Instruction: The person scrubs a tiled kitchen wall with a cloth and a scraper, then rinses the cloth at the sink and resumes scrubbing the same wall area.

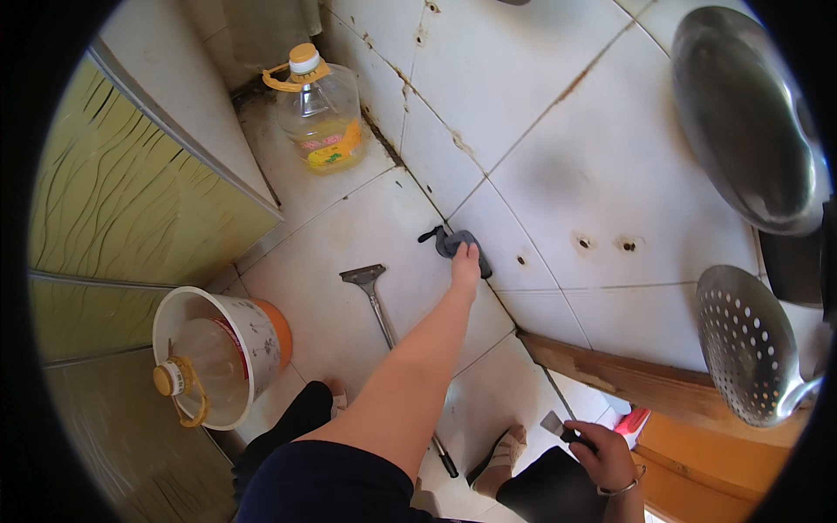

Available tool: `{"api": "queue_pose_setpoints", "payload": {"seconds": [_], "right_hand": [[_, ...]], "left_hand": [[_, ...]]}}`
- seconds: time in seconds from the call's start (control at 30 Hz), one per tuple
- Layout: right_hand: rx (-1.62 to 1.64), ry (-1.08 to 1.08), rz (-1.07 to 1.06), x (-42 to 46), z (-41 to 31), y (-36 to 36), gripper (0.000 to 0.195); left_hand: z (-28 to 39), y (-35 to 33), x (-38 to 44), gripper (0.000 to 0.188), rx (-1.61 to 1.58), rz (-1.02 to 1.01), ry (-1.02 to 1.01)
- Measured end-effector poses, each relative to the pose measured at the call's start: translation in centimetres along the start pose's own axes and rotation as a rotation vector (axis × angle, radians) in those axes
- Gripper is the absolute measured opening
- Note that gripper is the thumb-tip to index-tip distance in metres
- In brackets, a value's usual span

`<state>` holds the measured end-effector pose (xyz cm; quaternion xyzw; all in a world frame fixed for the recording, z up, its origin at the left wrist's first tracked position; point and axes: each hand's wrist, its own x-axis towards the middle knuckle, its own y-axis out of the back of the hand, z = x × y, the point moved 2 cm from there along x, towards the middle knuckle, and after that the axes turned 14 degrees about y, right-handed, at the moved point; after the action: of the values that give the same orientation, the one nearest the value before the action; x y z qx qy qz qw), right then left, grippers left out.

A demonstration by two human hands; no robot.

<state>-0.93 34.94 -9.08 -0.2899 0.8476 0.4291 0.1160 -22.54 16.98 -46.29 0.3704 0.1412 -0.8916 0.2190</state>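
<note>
My left hand (pixel 465 268) reaches down to the floor and grips a dark grey cloth (pixel 451 242), pressed into the joint between the tiled floor and the tiled wall. Part of the cloth hangs loose to the left, and the fingers partly hide it. Near my right knee, my right hand (pixel 601 454) is closed around the black handle of a small putty knife (pixel 554 423), its metal blade pointing up and left. A long-handled floor scraper (pixel 373 291) lies on the tiles left of my left arm, which covers the middle of its handle.
A plastic oil jug (pixel 324 121) stands in the far corner. Left of my legs is a patterned bucket (pixel 261 333) with another large jug (pixel 206 353) inside, beside green cabinet doors (pixel 131 189). A skimmer (pixel 745 346) and a steel pan-like utensil (pixel 739 118) hang at the right.
</note>
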Motion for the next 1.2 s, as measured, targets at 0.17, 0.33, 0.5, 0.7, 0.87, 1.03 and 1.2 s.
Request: {"api": "queue_pose_setpoints", "payload": {"seconds": [0.17, 0.33, 0.5, 0.7, 0.87, 1.03, 1.2], "right_hand": [[0.011, 0.059, 0.059, -0.6, -0.3, -0.3, 0.034], [0.029, 0.138, 0.067, -1.4, -2.3, -0.2, 0.035], [0.037, 0.185, 0.150, -3.8, -2.7, 0.8, 0.037], [0.056, 0.118, 0.158, -6.0, -1.8, 0.8, 0.035], [0.059, 0.123, 0.172, -6.7, -0.7, 0.7, 0.035], [0.051, 0.139, 0.159, -6.3, -1.4, 0.7, 0.036], [0.111, 0.149, 0.243, -6.6, -1.5, 1.1, 0.035]], "left_hand": [[-1.3, -2.8, -8.6, 0.044, -0.052, -0.163, 0.164], [-2.9, -6.3, -18.3, 0.048, -0.124, -0.252, 0.005], [3.0, -7.1, -25.4, 0.052, -0.132, -0.282, -0.250], [6.2, -4.9, -16.0, 0.057, -0.184, -0.112, -0.308], [6.7, -1.8, -9.1, 0.060, -0.287, -0.190, 0.037], [-3.9, -2.8, -7.2, 0.025, 0.253, -0.108, -0.019], [-11.0, -2.7, -17.9, 0.026, 0.425, -0.452, -0.020]]}}
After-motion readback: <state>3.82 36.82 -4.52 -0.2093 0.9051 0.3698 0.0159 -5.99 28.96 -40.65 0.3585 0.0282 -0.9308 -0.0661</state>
